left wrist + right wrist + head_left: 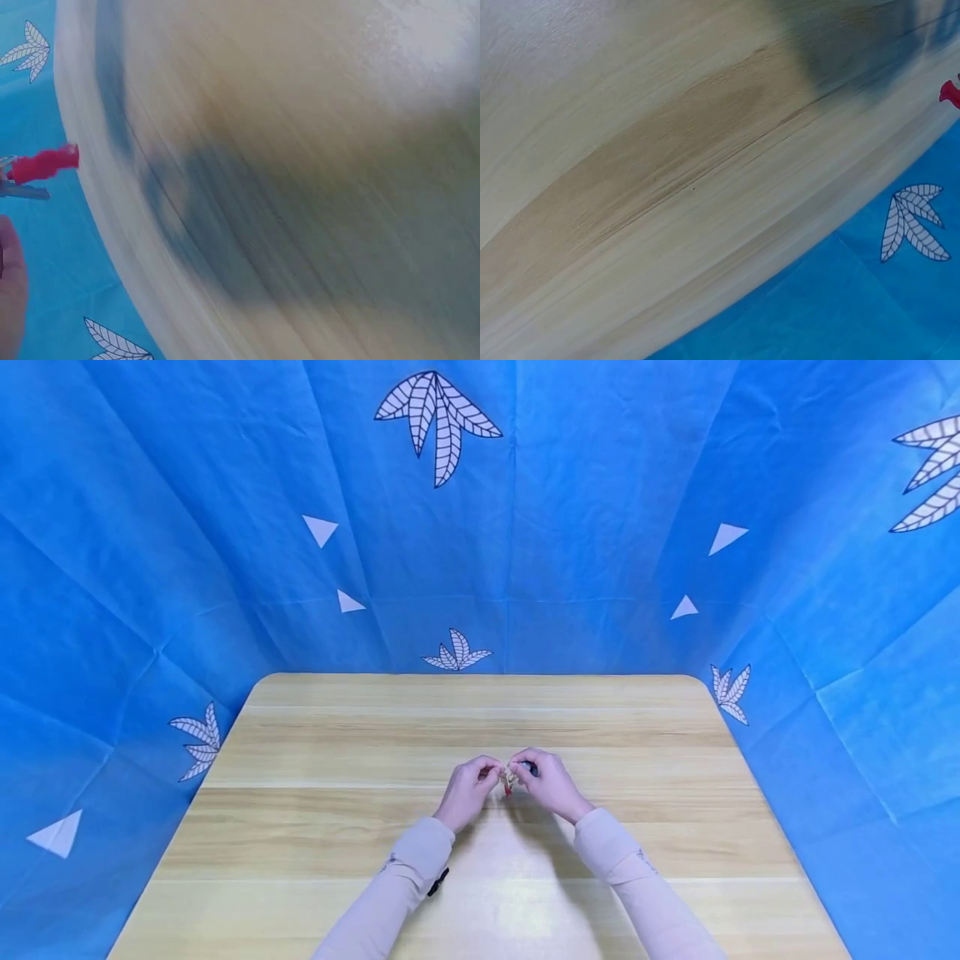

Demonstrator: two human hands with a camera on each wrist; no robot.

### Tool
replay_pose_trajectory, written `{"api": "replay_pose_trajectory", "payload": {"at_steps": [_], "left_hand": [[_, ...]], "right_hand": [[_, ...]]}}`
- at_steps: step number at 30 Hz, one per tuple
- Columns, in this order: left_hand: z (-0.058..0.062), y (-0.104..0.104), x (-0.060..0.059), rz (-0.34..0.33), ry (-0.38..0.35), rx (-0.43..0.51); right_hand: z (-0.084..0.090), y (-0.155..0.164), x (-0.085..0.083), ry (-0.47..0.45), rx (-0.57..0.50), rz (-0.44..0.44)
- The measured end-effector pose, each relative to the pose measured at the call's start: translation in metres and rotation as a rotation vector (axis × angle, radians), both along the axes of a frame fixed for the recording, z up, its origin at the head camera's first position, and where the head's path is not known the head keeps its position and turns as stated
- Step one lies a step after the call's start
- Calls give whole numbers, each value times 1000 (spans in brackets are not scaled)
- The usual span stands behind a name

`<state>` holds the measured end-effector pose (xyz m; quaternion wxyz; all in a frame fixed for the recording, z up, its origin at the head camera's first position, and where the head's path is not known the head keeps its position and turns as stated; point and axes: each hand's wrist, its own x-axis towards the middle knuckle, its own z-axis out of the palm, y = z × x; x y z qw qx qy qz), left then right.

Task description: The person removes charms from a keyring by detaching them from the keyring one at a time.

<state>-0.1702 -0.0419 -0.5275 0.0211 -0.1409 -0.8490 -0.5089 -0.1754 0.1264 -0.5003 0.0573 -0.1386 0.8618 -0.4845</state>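
— Hands first: what are they doing?
— Left hand (467, 790) and right hand (547, 783) meet over the middle of the pale wooden counter (315, 827), fingers curled, both pinching one small red-and-tan object (509, 779) between them.
— What does it look like?
— Tiny; the left wrist view shows a red ridged piece (45, 163) with a thin grey part beside it. Finer detail is blurred.
— Surroundings?
— Blue leaf-printed cloth (600, 527) behind.
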Motion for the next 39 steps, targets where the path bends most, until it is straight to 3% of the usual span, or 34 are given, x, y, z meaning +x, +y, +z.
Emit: {"api": "replay_pose_trajectory", "payload": {"at_steps": [3,7,11,14,18,24,28,31,34,39], "left_hand": [[0,-1,2,-19,44,-53],[-1,-5,3,-82,241,-171],[0,-9,2,-142,455,-274],[1,-12,0,-182,566,-329],[3,-15,-2,-225,690,-392],[7,-18,-4,-262,791,-534],[8,-17,-3,-260,800,-569],[9,-16,-1,-234,741,-495],[6,-15,3,-186,598,-380],[1,-11,8,-97,302,-177]], "right_hand": [[1,2,0,-16,15,42],[4,5,-2,3,72,122],[7,8,-5,101,167,212],[8,9,-8,217,243,276],[10,8,-9,327,302,330],[14,4,-9,348,335,351],[15,3,-8,242,304,318],[16,2,-5,73,225,264],[16,2,-3,-36,162,221],[16,4,-1,-76,77,198]]}}
